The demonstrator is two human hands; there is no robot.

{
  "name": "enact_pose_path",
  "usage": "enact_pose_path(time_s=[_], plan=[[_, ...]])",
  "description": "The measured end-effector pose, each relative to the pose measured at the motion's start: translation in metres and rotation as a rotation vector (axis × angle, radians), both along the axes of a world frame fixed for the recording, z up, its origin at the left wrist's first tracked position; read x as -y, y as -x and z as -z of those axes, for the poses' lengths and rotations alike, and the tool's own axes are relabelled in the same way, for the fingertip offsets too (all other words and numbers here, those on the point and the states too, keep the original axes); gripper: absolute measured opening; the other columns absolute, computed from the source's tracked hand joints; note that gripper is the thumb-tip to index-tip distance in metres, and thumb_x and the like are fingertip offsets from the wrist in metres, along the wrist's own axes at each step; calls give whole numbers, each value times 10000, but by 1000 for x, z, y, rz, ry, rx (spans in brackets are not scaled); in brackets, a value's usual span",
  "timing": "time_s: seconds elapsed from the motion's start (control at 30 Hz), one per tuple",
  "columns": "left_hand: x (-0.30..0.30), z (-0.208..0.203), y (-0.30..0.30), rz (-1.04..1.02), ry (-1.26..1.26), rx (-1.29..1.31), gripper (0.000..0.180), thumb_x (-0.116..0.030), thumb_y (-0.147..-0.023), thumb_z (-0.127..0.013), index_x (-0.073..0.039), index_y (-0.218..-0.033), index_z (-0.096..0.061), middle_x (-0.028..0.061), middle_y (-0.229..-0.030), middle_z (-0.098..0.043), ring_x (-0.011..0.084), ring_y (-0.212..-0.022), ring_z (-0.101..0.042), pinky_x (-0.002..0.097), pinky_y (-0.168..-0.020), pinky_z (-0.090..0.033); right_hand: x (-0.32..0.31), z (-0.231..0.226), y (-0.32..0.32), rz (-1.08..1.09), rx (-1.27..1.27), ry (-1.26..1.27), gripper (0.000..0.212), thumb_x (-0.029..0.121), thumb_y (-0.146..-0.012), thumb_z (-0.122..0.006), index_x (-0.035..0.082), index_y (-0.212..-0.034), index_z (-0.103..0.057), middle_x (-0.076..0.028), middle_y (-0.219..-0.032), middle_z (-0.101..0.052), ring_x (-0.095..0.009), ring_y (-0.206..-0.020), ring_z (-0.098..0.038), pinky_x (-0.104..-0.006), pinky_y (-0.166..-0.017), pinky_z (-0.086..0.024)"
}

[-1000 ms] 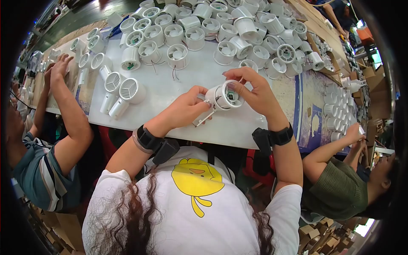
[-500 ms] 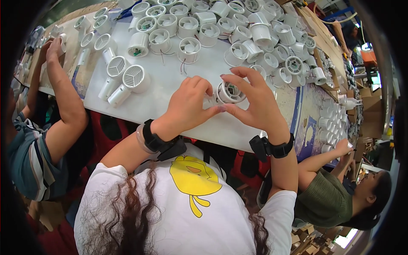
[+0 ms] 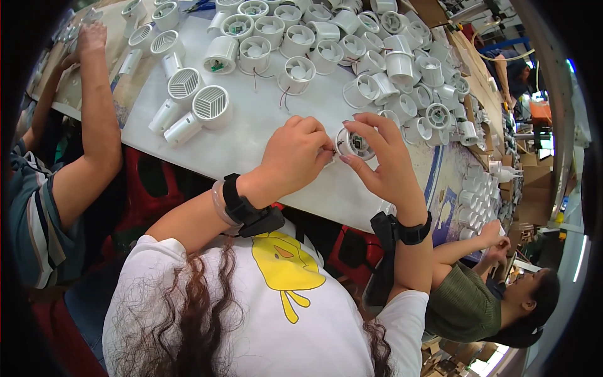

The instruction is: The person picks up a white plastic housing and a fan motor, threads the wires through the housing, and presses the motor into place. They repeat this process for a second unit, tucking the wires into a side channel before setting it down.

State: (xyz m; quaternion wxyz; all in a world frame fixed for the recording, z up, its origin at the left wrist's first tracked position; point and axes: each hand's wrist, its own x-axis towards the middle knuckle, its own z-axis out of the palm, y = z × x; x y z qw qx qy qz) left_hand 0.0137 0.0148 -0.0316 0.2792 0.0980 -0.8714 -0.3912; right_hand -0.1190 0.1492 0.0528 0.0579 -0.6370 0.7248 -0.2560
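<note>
My right hand (image 3: 392, 166) grips a round white plastic fan housing (image 3: 343, 143) between thumb and fingers, over the white tabletop (image 3: 257, 135). Its open side faces me, showing a small circuit board inside. At the housing's left edge, the fingers of my left hand (image 3: 294, 154) are pinched together; what they hold is too small and hidden to make out. Two white units with slatted round heads and tube handles (image 3: 212, 105) lie to the left. Fan housings with blades and thin wires (image 3: 296, 74) stand beyond my hands.
A large pile of white housings (image 3: 402, 66) covers the far right of the table. Blue-handled pliers (image 3: 201, 6) lie at the far edge. A co-worker's arm (image 3: 100, 116) reaches in at left; another person (image 3: 468, 298) works at right near rows of white parts (image 3: 471, 198).
My left fingertips have left my right thumb and now pinch at the housing's left edge. The right thumb has moved up onto the housing's rim. The whole view has shifted slightly.
</note>
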Motion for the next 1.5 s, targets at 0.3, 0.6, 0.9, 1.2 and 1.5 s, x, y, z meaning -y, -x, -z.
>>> enact_pose_path(time_s=[0.3,0.6,0.9,1.2,1.5], plan=[[-5,-1,2,-20,-1,-10,72,-125,-694,-702,-95,-733,-649,33,-829,-582,256,-826,-544,359,-705,-468,-3,3,0,42,80,-24,473,109,-753,-751,89,-1198,-590,-130,-1199,-524,-296,-1098,-522,-367,-899,-448],[-7,4,8,-32,27,-65,104,-92,-653,-708,-103,-733,-643,23,-815,-576,247,-821,-539,346,-699,-474,-4,-2,2,12,21,-56,486,102,-757,-748,105,-1216,-589,-126,-1240,-515,-303,-1112,-518,-372,-908,-451],[-6,5,11,-54,238,-137,155,-77,-613,-714,-104,-750,-647,2,-842,-567,221,-862,-531,339,-698,-479,2,-17,19,-162,18,-214,512,32,-751,-711,126,-1240,-591,-110,-1290,-519,-305,-1140,-506,-387,-935,-456],[1,-6,0,82,193,-69,176,-60,-594,-707,-94,-754,-643,41,-919,-583,258,-926,-523,346,-762,-486,2,-8,39,-268,27,-303,550,65,-705,-754,161,-1229,-616,-78,-1344,-517,-288,-1168,-521,-358,-917,-484],[25,-16,-8,409,-9,164,210,-106,-721,-723,-79,-907,-628,80,-1100,-566,282,-1039,-524,356,-873,-475,-14,2,33,-137,320,-269,553,33,-717,-749,145,-1242,-617,-97,-1351,-524,-274,-1194,-529,-353,-972,-450]])
